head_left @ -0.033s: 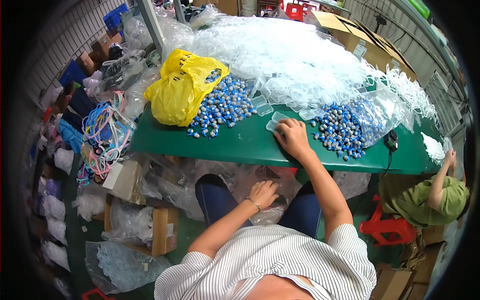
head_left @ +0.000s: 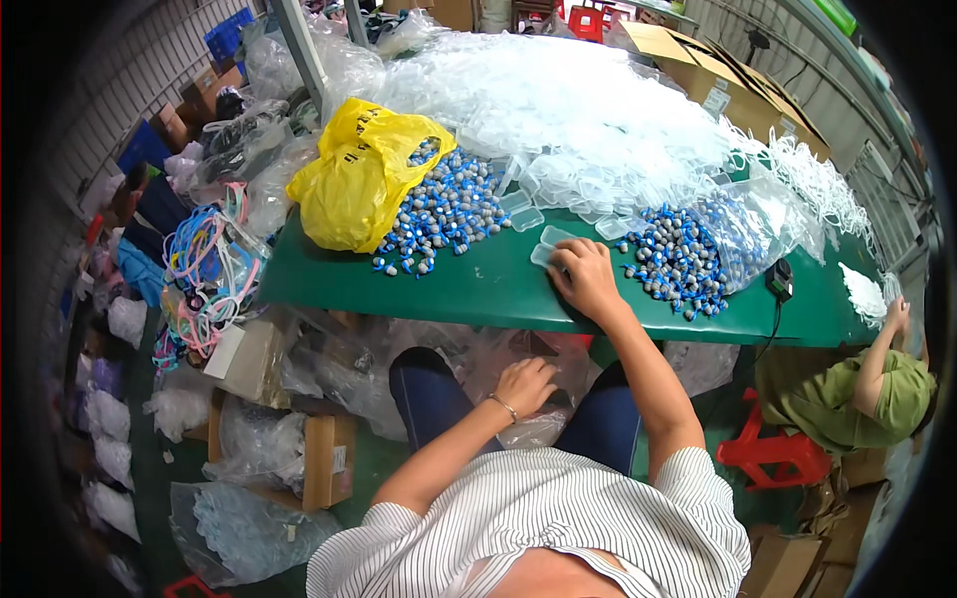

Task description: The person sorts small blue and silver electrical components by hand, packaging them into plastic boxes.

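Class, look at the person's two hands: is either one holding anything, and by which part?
The right hand lies flat on a clear plastic case on the green table, pressing rather than gripping. The left hand rests on clear bags in the lap.

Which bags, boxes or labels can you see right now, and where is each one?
Yellow plastic bag: table's left end, crumpled, open, dark print.
Clear plastic bag: on the lap, under the left hand.
Brown cardboard boxes: beyond the table, top right, white label.
Small cardboard box: floor, lower left, white label.
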